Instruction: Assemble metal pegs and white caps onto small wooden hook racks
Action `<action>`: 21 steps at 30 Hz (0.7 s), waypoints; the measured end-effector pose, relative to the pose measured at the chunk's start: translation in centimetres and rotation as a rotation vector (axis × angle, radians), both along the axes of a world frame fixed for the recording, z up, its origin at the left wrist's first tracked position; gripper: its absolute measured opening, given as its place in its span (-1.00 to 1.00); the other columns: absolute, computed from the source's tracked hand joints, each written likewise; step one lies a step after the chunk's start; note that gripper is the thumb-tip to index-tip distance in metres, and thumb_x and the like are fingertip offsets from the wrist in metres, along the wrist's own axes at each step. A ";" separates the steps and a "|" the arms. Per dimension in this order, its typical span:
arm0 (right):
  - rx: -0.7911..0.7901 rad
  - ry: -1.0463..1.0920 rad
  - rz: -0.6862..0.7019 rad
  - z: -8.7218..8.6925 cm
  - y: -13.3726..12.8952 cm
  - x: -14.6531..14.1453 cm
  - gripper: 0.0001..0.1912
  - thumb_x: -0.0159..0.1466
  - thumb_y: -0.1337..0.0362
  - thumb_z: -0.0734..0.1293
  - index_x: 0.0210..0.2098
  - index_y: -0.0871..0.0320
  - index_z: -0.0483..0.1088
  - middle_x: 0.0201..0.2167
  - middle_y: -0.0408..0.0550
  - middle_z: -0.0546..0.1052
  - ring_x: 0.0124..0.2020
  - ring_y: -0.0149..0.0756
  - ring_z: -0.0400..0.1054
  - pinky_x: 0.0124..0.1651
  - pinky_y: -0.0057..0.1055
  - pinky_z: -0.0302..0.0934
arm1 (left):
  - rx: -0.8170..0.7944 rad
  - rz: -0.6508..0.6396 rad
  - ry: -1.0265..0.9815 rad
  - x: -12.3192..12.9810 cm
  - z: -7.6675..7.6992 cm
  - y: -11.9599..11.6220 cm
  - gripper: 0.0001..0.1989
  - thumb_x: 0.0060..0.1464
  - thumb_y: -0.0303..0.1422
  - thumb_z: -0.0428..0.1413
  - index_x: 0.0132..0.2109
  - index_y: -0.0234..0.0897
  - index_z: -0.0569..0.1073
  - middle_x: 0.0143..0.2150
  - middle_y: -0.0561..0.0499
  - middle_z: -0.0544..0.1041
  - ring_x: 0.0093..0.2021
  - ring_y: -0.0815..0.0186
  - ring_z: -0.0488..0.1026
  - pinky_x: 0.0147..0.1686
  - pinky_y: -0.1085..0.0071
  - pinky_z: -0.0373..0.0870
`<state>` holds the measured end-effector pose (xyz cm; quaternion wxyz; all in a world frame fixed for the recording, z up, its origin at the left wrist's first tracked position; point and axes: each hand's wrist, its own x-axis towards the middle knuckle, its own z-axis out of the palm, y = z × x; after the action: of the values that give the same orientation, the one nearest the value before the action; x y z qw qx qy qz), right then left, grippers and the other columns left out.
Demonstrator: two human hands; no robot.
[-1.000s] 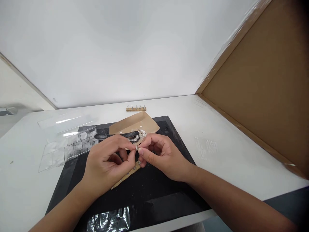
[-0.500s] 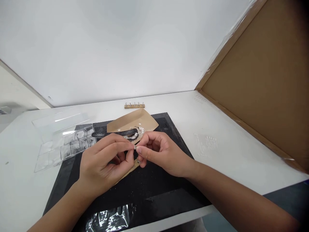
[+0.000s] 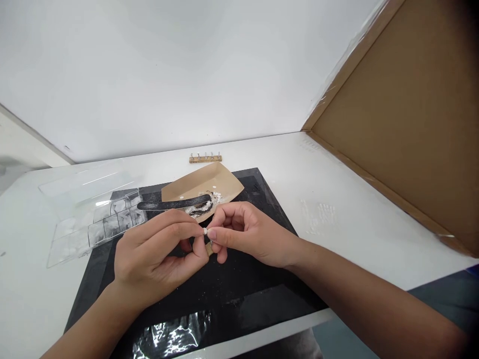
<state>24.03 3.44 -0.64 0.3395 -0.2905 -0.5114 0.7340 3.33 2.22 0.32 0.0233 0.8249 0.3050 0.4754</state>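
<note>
My left hand (image 3: 155, 257) and my right hand (image 3: 249, 234) meet over the black mat (image 3: 247, 286). Their fingertips are closed on a tiny whitish piece (image 3: 205, 231), too small to name surely. Under my left thumb and right fingers, the end of a wooden strip (image 3: 210, 249) shows, mostly covered by the hands; whether it is gripped I cannot tell. Just beyond the fingers, a black nail file (image 3: 174, 203) lies with one end in the brown paper tray (image 3: 202, 174), which holds white bits (image 3: 216, 197) and dark-edged scraps.
A clear compartment box (image 3: 112, 219) with small bags inside stands on the left, lid open. Behind the tray is a second wooden strip (image 3: 205, 159) with several metal pegs. Small clear pieces (image 3: 322, 214) lie on the white table at right, near a cardboard panel (image 3: 404, 119).
Both hands have shifted slightly left in the view, along with a small camera shift. The piece between the fingertips is turned and shows whiter. Less of the wooden strip under the hands is visible.
</note>
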 end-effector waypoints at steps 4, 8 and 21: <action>-0.004 -0.018 0.011 0.0 0.0 0.1 -0.70 0.24 0.15 0.60 -0.30 0.21 0.50 -0.40 -0.15 0.62 -0.45 -0.48 0.52 -0.27 -0.53 0.42 | -0.033 0.003 0.003 0.0 -0.2 -0.1 -0.79 0.02 -0.63 0.28 -0.26 -0.22 0.56 -0.33 0.02 0.64 -0.43 0.35 0.58 -0.54 0.45 0.54; -0.013 -0.017 0.018 -0.1 0.0 0.1 -0.68 0.22 0.12 0.61 -0.30 0.20 0.50 -0.41 -0.16 0.61 -0.44 -0.47 0.52 -0.29 -0.53 0.41 | -0.080 0.025 0.017 -0.2 -0.4 -0.2 -0.78 0.01 -0.60 0.27 -0.26 -0.18 0.53 -0.34 0.04 0.62 -0.44 0.35 0.55 -0.55 0.42 0.52; -0.026 -0.002 0.035 -0.3 0.2 0.2 -0.66 0.24 0.09 0.59 -0.30 0.20 0.49 -0.40 -0.18 0.60 -0.44 -0.47 0.51 -0.27 -0.50 0.43 | -0.226 -0.005 -0.017 -0.3 -0.1 -0.2 -0.84 0.05 -0.57 0.25 -0.28 -0.20 0.56 -0.31 0.05 0.60 -0.47 0.43 0.52 -0.58 0.51 0.53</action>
<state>24.23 3.68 -0.93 0.3223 -0.2865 -0.5072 0.7462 2.98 2.05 0.19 0.1197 0.8137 0.3544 0.4449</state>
